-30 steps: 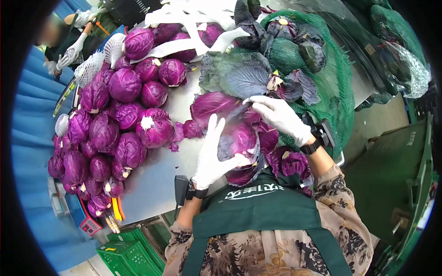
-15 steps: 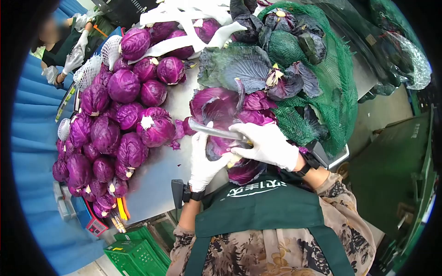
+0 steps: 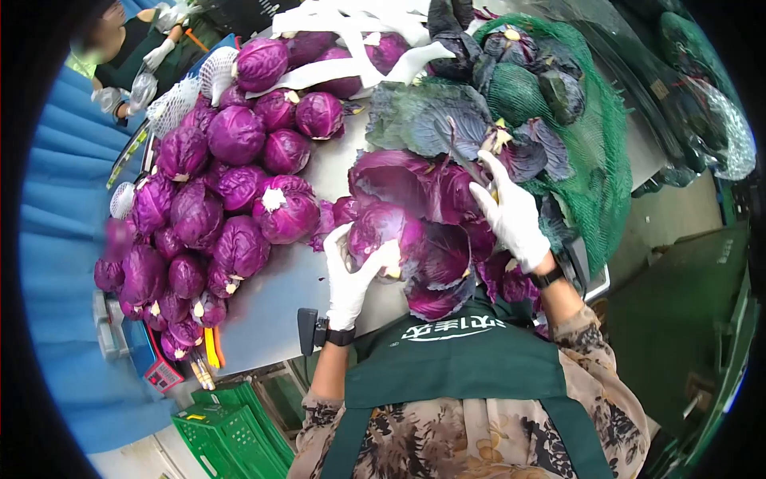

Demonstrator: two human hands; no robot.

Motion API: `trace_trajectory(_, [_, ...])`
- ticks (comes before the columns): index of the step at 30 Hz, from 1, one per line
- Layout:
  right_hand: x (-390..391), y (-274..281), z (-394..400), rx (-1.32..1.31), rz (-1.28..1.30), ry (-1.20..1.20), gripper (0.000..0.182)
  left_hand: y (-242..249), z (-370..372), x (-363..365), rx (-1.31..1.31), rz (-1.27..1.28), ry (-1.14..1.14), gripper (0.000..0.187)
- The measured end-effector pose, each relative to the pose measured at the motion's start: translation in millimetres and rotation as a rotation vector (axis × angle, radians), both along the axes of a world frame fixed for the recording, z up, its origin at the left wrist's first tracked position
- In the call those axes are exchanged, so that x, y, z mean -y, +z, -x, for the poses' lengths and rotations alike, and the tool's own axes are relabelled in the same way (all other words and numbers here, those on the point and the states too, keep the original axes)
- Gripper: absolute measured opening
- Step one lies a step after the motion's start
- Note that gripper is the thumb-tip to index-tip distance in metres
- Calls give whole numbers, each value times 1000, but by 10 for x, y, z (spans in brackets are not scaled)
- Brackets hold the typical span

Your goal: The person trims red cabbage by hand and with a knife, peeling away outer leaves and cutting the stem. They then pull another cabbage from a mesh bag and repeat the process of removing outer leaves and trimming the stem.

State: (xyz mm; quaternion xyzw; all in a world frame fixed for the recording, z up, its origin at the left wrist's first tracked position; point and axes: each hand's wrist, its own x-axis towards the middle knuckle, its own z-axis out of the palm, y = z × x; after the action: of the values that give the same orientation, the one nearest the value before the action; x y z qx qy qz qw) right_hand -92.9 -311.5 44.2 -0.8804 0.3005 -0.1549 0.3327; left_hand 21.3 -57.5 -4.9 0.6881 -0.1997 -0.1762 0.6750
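My left hand [image 3: 357,275], in a white glove, grips a red cabbage [image 3: 391,231] from its near left side, thumb by the pale stem end. In my right hand [image 3: 515,215], also gloved, is a knife [image 3: 464,153]; its blade points up and left, its handle mostly hidden by the fingers. That hand is raised to the right of the cabbage, apart from it. Loose purple outer leaves [image 3: 443,259] lie against the cabbage and between my hands. Beyond them, a large dark leaf [image 3: 431,112] spreads across the table.
A heap of red cabbages [image 3: 195,215] covers the table's left side. White foam strips [image 3: 351,36] lie at the back. Green netting [image 3: 602,168] with dark cabbages is on the right. A green crate [image 3: 231,431] stands below. Another gloved person [image 3: 140,56] is at upper left.
My right hand has drawn the knife away from the cabbage, up and to the right, and the blade has swung upward. My left hand still holds the cabbage, now seen rounder and with fewer leaves over it.
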Motion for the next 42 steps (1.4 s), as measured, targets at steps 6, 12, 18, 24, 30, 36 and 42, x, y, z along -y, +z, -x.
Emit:
trace_trajectory(6, [-467, 115, 83, -23, -135, 561, 56, -5, -76, 53, 290, -217, -22, 80])
trace_trajectory(12, [-508, 14, 27, 1, -96, 567, 57, -50, -120, 33, 325, -236, -56, 79])
trace_trajectory(18, [-363, -80, 29, -53, -638, 372, 45, 6, 36, -264, 89, -116, -161, 94])
trace_trajectory(24, [-505, 73, -36, -70, -367, 578, 45, -115, 97, -339, 232, -70, -177, 99])
trace_trajectory(30, [-521, 184, -31, -134, -312, 644, 50, -79, 112, -216, 275, -11, -99, 107])
trace_trajectory(36, [-557, -4, -15, -2, 54, 684, 63, 8, -108, -40, 222, -240, -105, 88])
trace_trajectory(42, [-533, -56, -45, 71, 256, 690, 67, 124, -103, 47, 129, -149, -125, 90])
